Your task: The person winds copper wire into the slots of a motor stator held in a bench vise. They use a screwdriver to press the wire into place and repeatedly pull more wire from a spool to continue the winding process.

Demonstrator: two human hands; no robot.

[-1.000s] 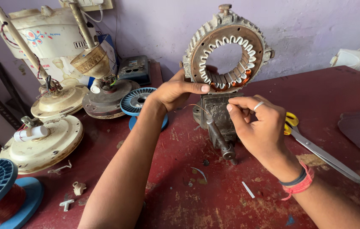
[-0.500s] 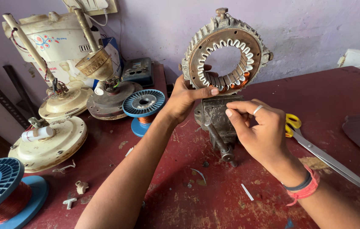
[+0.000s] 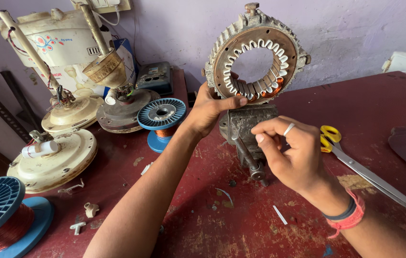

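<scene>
Worn red workbench (image 3: 384, 102): left hand (image 3: 211, 109) grips the vise-clamped grey ring-shaped motor stator (image 3: 255, 57); right hand (image 3: 292, 152) pinches something unseen; rough handling could nick windings.

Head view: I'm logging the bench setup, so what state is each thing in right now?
Stator ring: upright, clamped in the vise, partly wound.
Vise: shut on the ring.
Left hand: gripping the ring's lower edge.
Right hand: pinched, beside the vise.
Scissors: flat, closed.
Blue spool: upright, holding copper wire.
</scene>
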